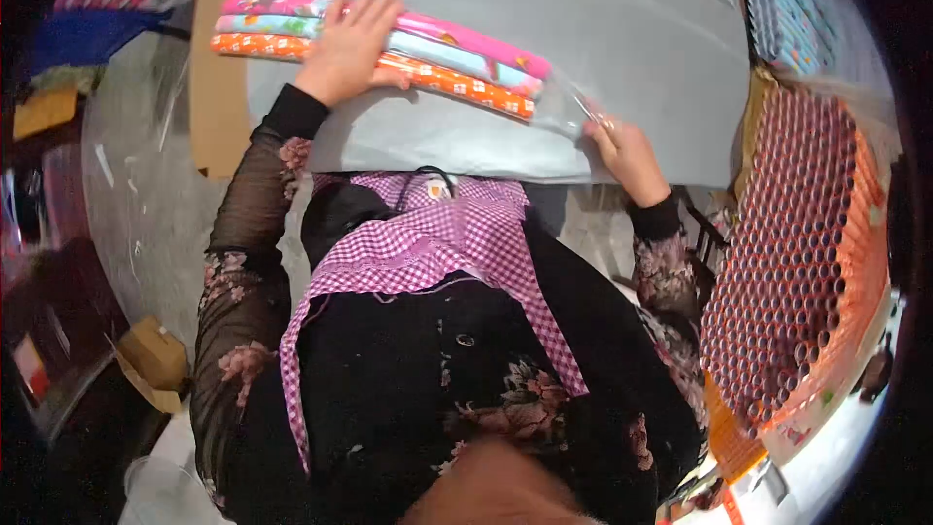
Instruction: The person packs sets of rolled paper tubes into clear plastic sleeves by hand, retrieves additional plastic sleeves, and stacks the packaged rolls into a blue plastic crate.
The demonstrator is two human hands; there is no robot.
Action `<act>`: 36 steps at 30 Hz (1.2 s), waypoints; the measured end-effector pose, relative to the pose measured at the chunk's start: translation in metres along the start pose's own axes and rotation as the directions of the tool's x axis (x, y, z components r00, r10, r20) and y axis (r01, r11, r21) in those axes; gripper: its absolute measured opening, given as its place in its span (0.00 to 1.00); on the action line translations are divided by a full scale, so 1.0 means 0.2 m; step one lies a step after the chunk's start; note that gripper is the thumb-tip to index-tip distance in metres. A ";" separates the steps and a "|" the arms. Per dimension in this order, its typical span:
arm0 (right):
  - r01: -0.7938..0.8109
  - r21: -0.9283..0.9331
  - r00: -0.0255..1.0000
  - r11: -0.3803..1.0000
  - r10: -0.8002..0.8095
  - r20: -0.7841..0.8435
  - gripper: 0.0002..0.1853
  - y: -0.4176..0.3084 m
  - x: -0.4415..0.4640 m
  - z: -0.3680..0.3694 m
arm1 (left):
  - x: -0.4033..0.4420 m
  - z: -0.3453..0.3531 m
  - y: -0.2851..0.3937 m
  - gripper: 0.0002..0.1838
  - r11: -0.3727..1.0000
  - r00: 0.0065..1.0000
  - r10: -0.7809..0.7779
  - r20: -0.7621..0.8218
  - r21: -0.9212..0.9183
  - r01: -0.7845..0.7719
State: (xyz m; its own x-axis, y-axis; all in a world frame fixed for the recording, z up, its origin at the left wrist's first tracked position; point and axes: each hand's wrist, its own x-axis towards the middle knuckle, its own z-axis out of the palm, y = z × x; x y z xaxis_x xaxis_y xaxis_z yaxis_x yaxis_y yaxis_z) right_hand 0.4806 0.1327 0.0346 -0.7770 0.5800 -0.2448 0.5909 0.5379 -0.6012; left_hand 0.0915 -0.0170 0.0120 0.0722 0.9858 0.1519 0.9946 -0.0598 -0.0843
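On the grey tabletop point(632, 0) I see a clear sleeve point(558, 102) around three rolls point(466, 87), pink, pale blue and orange, side by side. The left hand point(352, 47) lies palm-down with fingers extended, blocking my view of part of the rolls, while the right hand point(627, 151) is at the sleeve's loose end, thumb and fingers close together, their grip unclear to me. Around them I have stacked tubes point(787, 262) beside the right arm and a small carton point(153, 355) at lower left.

Rolls point(452, 55) (partly) hidden; film point(559, 105) blurred
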 end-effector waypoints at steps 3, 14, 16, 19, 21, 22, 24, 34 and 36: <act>0.008 0.183 0.999 0.983 0.001 -0.048 0.17 0.00 0.01 0.05 | 0.00 -0.03 0.00 0.59 0.994 0.999 0.018 0.028 -0.110 -0.015; -0.326 0.827 0.908 0.458 0.396 0.139 0.14 -0.18 0.13 0.14 | -0.03 -0.11 0.06 0.55 0.976 0.998 0.047 -0.033 -0.213 -0.053; -0.381 0.804 0.871 0.457 0.468 0.147 0.08 -0.21 0.14 0.15 | -0.04 -0.11 0.07 0.56 0.974 0.998 0.047 -0.035 -0.222 -0.054; -0.423 0.789 0.829 0.446 0.542 0.138 0.09 -0.26 0.17 0.17 | -0.04 -0.12 0.08 0.56 0.962 0.998 0.056 -0.004 -0.267 -0.055; -0.448 0.783 0.794 0.432 0.594 0.127 0.09 -0.26 0.17 0.19 | -0.04 -0.12 0.10 0.55 0.955 0.999 0.050 -0.007 -0.293 -0.050; -0.451 0.778 0.793 0.437 0.596 0.125 0.09 -0.26 0.18 0.19 | -0.04 -0.12 0.09 0.55 0.949 0.999 0.048 -0.007 -0.311 -0.048; -0.467 0.788 0.757 0.402 0.642 0.121 0.08 -0.27 0.19 0.20 | -0.05 -0.10 0.08 0.54 0.949 0.999 0.051 -0.015 -0.310 -0.053; -0.453 0.883 0.733 0.127 0.616 0.287 0.12 -0.23 0.23 0.20 | -0.05 -0.10 0.10 0.54 0.944 0.996 0.088 0.003 -0.320 -0.083; -0.452 0.892 0.704 -0.010 0.610 0.364 0.12 -0.23 0.24 0.19 | -0.05 -0.08 0.10 0.54 0.941 0.997 0.081 -0.021 -0.329 -0.083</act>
State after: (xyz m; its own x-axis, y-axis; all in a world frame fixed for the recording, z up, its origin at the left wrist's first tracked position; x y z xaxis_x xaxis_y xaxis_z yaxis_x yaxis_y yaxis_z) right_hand 0.4087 0.1124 0.0218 -0.2652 0.5137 -0.8159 0.1516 -0.8135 -0.5614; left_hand 0.1122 -0.0308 0.0242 0.1537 0.9742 0.1654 0.9540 -0.1899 0.2319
